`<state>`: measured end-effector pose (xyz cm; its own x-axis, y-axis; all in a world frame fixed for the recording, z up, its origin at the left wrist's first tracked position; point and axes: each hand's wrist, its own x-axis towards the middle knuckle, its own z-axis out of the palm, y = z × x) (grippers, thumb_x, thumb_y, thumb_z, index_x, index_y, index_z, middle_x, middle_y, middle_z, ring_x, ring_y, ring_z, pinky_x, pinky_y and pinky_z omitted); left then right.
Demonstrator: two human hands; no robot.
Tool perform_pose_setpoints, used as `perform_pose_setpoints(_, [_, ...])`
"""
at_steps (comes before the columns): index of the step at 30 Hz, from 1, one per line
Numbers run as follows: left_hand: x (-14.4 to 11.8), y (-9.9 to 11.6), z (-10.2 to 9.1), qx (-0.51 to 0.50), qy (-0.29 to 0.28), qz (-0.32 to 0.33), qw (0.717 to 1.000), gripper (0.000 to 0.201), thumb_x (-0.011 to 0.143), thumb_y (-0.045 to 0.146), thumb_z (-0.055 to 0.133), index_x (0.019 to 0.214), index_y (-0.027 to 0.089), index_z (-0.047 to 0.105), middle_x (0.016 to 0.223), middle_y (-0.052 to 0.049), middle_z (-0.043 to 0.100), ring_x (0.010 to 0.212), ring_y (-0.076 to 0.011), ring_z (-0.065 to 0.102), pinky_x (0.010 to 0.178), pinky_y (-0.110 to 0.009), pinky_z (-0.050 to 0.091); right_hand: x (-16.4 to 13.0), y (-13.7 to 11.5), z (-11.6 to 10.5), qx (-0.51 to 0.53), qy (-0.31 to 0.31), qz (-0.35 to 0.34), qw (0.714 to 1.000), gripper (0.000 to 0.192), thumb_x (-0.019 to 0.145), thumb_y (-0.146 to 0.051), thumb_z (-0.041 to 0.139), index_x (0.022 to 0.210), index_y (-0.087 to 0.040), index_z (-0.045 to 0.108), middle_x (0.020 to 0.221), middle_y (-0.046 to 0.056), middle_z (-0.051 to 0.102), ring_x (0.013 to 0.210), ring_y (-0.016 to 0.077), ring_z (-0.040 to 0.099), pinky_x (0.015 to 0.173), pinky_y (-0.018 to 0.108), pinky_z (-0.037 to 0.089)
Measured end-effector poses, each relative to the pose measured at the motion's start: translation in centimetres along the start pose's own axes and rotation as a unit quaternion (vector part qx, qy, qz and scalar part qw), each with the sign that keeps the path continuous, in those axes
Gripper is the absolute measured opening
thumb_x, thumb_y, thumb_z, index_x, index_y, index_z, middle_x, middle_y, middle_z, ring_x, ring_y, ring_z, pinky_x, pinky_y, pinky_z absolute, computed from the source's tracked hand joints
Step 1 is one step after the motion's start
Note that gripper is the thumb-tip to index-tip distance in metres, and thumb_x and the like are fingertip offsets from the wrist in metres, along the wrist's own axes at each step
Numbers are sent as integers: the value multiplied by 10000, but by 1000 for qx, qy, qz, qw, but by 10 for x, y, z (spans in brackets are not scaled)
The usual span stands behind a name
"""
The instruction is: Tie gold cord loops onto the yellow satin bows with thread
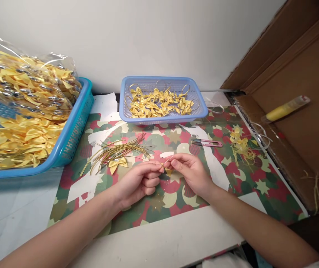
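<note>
My left hand (144, 180) is closed in a pinch, thumb against forefinger, on one end of a thin pale strand (168, 160). Thumb and forefinger of my right hand (194, 174) pinch the same strand a short way off. Whether it is thread or wire I cannot make out. Just under the fingertips a bit of yellow ribbon (170, 172) shows, mostly hidden by the hands. Left of my left hand, a yellow satin bow (117, 164) lies beside a loose bundle of gold wires (120, 150).
A blue basket (163, 120) at the back holds bows on wire loops. At left, a larger blue basket (77, 124) carries bows, wires and a bulging clear bag (28, 80). Pink thread snips (211, 143) and yellow thread scraps (241, 149) lie right. Cardboard (296, 67) walls the right side.
</note>
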<state>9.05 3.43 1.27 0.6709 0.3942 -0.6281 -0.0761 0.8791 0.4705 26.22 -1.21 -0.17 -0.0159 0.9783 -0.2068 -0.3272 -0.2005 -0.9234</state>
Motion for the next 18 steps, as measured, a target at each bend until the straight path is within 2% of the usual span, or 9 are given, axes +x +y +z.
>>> perform_pose_setpoints(3, [-1,-5,4,40,7,56,998,367,749,335,727,662,191,401,515,113,173,453,-37,103,397,-167,101,-2,-1,4,-12,25,4,1000,207,763,-411,760,818,-212,742,795,18,765,804,142,726,787,281,589])
perform_pose_setpoints(6, [-3,-10,7,91,23,102,990,367,794,379,684,676,193,392,504,110,223,449,-38,143,403,-158,140,-4,-2,9,-28,60,-7,998,186,754,-384,767,803,-207,738,802,26,765,784,151,729,764,290,599])
perform_pose_setpoints(11, [-2,-14,10,149,55,151,976,359,819,424,651,703,194,401,515,108,270,455,-40,194,410,-149,188,-8,0,14,-36,84,-37,995,132,765,-329,751,809,-206,731,794,24,760,761,154,727,742,294,609])
perform_pose_setpoints(18, [-1,-22,11,218,94,206,949,394,843,509,612,716,194,411,533,106,273,479,-51,196,429,-171,175,-10,-2,19,-60,112,-46,991,113,760,-296,741,789,-193,707,789,18,745,738,144,712,704,271,605])
